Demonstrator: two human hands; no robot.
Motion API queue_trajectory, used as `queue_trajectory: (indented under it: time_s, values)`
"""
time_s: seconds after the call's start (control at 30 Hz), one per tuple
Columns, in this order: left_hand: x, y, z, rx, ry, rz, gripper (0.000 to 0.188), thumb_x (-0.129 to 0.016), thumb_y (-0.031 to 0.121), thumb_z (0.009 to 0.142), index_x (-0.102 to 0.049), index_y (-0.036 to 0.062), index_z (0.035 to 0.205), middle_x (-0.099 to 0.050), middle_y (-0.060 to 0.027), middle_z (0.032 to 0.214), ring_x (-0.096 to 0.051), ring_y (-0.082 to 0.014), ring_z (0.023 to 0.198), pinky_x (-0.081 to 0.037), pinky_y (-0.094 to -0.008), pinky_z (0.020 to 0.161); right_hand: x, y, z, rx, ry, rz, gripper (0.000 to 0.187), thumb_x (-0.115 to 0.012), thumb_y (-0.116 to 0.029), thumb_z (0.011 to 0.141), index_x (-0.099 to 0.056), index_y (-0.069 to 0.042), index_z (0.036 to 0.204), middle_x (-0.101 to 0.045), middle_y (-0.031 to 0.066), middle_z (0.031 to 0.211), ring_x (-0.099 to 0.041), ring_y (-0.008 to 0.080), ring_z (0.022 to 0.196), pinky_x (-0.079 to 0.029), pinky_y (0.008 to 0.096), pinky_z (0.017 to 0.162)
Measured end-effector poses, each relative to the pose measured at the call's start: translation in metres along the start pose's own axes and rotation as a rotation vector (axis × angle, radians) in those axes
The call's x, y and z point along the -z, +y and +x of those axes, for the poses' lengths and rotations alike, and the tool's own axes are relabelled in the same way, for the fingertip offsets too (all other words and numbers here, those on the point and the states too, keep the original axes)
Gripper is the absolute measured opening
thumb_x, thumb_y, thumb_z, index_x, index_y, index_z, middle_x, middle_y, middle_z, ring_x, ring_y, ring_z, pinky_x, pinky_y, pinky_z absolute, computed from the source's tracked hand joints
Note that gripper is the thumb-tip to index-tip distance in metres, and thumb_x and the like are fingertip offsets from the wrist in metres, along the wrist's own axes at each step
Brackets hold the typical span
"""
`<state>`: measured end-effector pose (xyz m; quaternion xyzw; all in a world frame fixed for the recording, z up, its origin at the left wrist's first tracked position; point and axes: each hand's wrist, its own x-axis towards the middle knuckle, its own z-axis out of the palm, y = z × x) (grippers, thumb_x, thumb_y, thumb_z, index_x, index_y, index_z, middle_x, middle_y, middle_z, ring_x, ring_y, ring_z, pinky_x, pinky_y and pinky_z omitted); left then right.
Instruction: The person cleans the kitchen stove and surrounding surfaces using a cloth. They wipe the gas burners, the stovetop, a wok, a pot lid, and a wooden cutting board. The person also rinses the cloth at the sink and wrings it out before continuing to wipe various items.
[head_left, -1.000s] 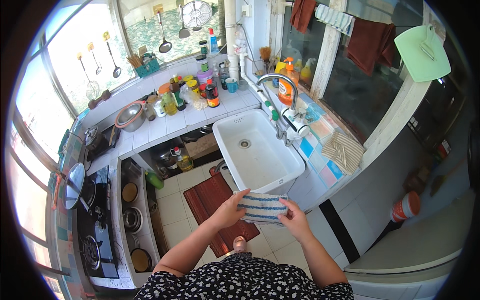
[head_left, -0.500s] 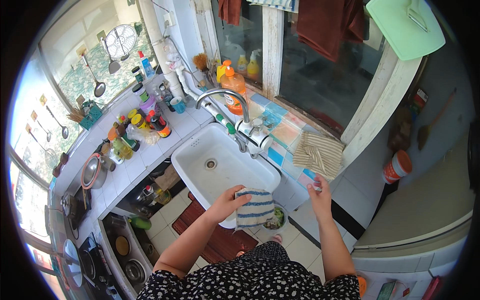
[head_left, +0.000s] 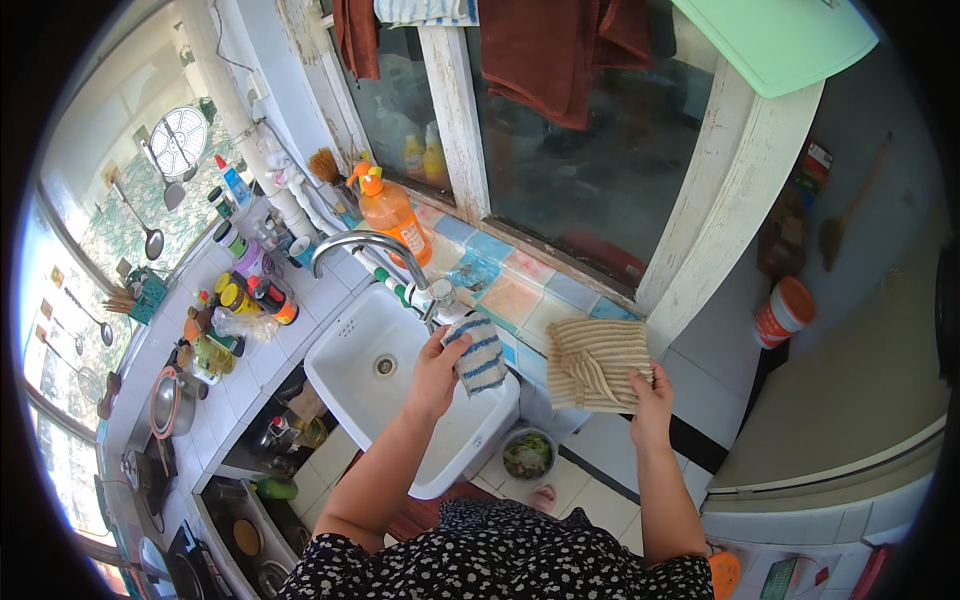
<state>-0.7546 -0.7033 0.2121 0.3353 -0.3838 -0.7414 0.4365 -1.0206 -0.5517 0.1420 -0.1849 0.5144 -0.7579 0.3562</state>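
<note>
My left hand (head_left: 432,378) is closed on a folded white cloth with blue stripes (head_left: 482,352), holding it over the right side of the white sink (head_left: 345,400). Just beyond the cloth is the chrome faucet (head_left: 372,243), partly hidden at its base. At the right, my right hand (head_left: 652,402) pinches the near right corner of a beige striped cloth (head_left: 600,350), thumb on top. That cloth is bunched in a fold at its middle and lies at the end of the tiled ledge (head_left: 512,295); whether it is lifted cannot be told.
An orange pump bottle (head_left: 395,218) stands behind the faucet. Below the sink's right end, a bin with green scraps (head_left: 528,455) sits on the floor. Sauce bottles (head_left: 272,300) crowd the left counter. A white window frame (head_left: 690,210) rises behind the ledge.
My right hand has reached the beige cloth and taken its corner. My left hand has raised the blue-striped cloth away from my body. The view has shifted to the right.
</note>
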Motion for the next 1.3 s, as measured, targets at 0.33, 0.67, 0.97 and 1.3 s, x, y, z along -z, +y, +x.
queue_trajectory:
  time_s: [0.33,0.67,0.97,1.3]
  values:
    - [-0.072,-0.078,0.058,-0.441,-0.656,1.049,0.077,-0.058,0.035,0.091,-0.015,0.0037,0.147,-0.015,-0.0215,0.15,-0.022,-0.0317,0.138,-0.029,-0.0386,0.108,0.02,-0.073,-0.13,0.441,0.03,-0.425,0.024,-0.058,0.006,0.083,-0.061,-0.001,0.107,-0.052,0.0109,0.12,-0.051,0.0201,0.11,-0.041,0.0289,0.094]
    - [-0.148,-0.144,-0.15,-0.022,-1.224,0.452,0.03,-0.058,0.021,0.093,-0.049,0.0014,0.113,-0.062,-0.0083,0.099,-0.058,-0.0162,0.094,-0.046,-0.0309,0.083,0.012,-0.061,-0.279,0.466,0.593,-0.424,0.029,-0.057,-0.003,0.09,-0.054,-0.001,0.119,-0.055,0.0083,0.119,-0.05,0.0169,0.114,-0.04,0.0287,0.097]
    - [-0.192,-0.171,-0.341,0.399,-1.67,0.245,0.042,-0.037,0.042,0.1,-0.053,0.0041,0.098,-0.058,-0.0025,0.089,-0.051,-0.0106,0.084,-0.042,-0.0258,0.078,0.065,-0.081,-0.462,0.652,0.896,-0.076,0.033,-0.044,-0.021,0.1,-0.053,0.003,0.121,-0.058,0.0161,0.123,-0.056,0.0225,0.111,-0.044,0.0353,0.097]
    - [-0.236,-0.209,-0.615,-0.129,-2.128,0.165,0.029,-0.04,0.032,0.101,-0.046,0.0062,0.113,-0.059,-0.0129,0.091,-0.059,-0.0257,0.086,-0.045,-0.036,0.076,0.163,-0.128,-0.719,0.901,1.197,0.062,0.03,-0.043,-0.021,0.1,-0.053,0.001,0.118,-0.062,0.0159,0.111,-0.061,0.0259,0.101,-0.05,0.04,0.091]
